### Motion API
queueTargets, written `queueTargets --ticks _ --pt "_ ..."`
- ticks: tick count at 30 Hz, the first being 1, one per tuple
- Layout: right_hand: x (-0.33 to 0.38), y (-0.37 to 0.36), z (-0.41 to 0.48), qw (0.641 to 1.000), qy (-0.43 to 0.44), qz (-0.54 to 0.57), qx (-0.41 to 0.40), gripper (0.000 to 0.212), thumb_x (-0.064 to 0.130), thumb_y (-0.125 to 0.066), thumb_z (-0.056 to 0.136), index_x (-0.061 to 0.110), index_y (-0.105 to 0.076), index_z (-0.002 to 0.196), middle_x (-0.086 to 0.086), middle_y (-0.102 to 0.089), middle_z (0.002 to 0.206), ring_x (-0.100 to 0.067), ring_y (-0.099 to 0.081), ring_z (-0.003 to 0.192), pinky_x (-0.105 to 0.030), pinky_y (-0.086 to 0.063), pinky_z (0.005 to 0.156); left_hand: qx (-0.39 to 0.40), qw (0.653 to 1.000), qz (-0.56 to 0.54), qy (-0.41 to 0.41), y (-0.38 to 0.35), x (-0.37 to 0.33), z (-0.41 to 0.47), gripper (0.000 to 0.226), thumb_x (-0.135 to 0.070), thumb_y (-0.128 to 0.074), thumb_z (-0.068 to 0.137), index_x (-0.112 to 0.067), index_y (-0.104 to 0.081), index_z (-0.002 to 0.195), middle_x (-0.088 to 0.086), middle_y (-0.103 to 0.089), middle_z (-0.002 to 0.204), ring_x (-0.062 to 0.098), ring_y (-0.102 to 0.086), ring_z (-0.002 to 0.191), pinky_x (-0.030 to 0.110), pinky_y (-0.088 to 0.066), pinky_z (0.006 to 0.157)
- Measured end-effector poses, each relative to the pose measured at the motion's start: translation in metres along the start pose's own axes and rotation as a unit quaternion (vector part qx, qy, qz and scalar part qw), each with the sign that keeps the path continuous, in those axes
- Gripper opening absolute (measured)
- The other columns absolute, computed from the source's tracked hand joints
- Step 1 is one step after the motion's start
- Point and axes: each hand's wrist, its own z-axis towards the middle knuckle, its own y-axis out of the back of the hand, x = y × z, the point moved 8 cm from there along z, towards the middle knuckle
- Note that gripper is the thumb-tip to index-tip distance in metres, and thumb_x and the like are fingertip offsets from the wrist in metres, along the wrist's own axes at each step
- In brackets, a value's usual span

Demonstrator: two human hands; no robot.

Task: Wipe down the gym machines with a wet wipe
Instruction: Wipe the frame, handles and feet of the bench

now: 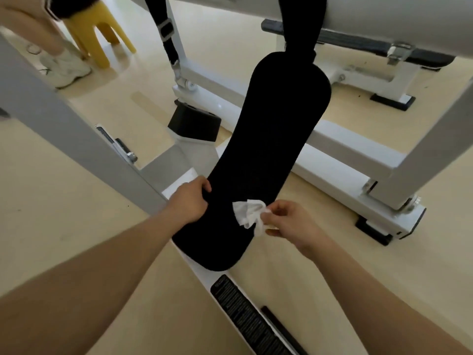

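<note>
Your left hand (189,201) grips the left edge of the long black pad (276,139), thumb on top and fingers curled round its side. Your right hand (289,221) pinches a crumpled white wet wipe (249,213) between thumb and fingertips. The wipe lies against the right side of the pad, near the end closest to you, just across from your left hand. Both forearms reach in from the bottom corners.

The pad runs away from you, narrowing at the far end where it meets a dark support under a pale machine body. Beneath it a white frame beam (340,170) crosses the cream floor (51,201). Nearer you, another white beam carries a black printed label (245,313); its text is too small to read. A black rubber block (194,121) sits on the frame just left of the pad. A grey bar (64,129) slants across the left side. A black strap (167,34) with a buckle hangs down at the top. Well apart, in the top left corner, stand a yellow stool (99,29) and another person's white sneaker (66,67).
</note>
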Motion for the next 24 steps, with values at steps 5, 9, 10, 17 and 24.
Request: queueTargets --ticks 5,9,10,17,24 --pt "0.006 -0.071 0.02 0.994 0.038 -0.092 0.048 0.015 0.016 -0.06 0.092 0.016 -0.053 0.079 -0.018 -0.064 0.092 -0.026 -0.062 0.076 -0.05 -0.055 0.077 -0.053 0.96 0.27 -0.059 0.019 0.021 -0.013 0.052 -0.021 -0.055 0.08 -0.023 -0.04 0.129 0.015 -0.041 0.124 0.039 -0.048 0.11 0.041 -0.045 0.082" --pt "0.01 -0.062 0.025 0.997 0.002 0.08 0.021 0.011 0.005 -0.06 0.093 0.004 -0.054 0.084 -0.016 -0.066 0.089 -0.023 -0.069 0.08 -0.036 -0.061 0.073 0.109 0.971 0.148 -0.15 -0.033 -0.017 -0.032 0.09 -0.056 -0.058 0.07 -0.041 -0.012 0.146 0.005 -0.007 0.158 0.034 -0.011 0.145 0.054 -0.03 0.11" --pt "0.019 -0.062 0.021 0.994 0.015 0.101 0.023 0.01 0.004 -0.061 0.092 0.003 -0.055 0.084 -0.016 -0.067 0.089 -0.022 -0.07 0.079 -0.032 -0.06 0.071 0.131 0.964 0.173 -0.153 -0.036 -0.02 -0.034 0.099 -0.055 -0.063 0.071 -0.043 -0.001 0.148 0.0 0.004 0.16 0.029 -0.001 0.147 0.057 -0.027 0.111" --pt "0.098 -0.075 -0.008 0.966 0.087 0.24 0.03 0.003 0.007 -0.06 0.093 0.004 -0.059 0.093 -0.016 -0.073 0.089 -0.025 -0.073 0.082 -0.032 -0.059 0.077 0.023 0.967 0.188 -0.173 0.05 -0.051 -0.056 0.095 -0.005 -0.061 0.084 -0.024 0.002 0.153 0.007 -0.055 0.129 0.011 -0.047 0.077 0.02 -0.036 0.065" --pt "0.109 -0.073 -0.029 0.977 0.104 0.184 0.018 0.014 0.011 -0.055 0.096 -0.003 -0.058 0.099 -0.02 -0.071 0.092 -0.025 -0.071 0.084 -0.035 -0.06 0.075 -0.048 0.882 0.434 -0.179 0.062 -0.064 -0.083 0.102 -0.003 -0.058 0.084 -0.008 0.021 0.148 0.013 -0.021 0.156 0.029 -0.054 0.115 0.029 -0.044 0.072"
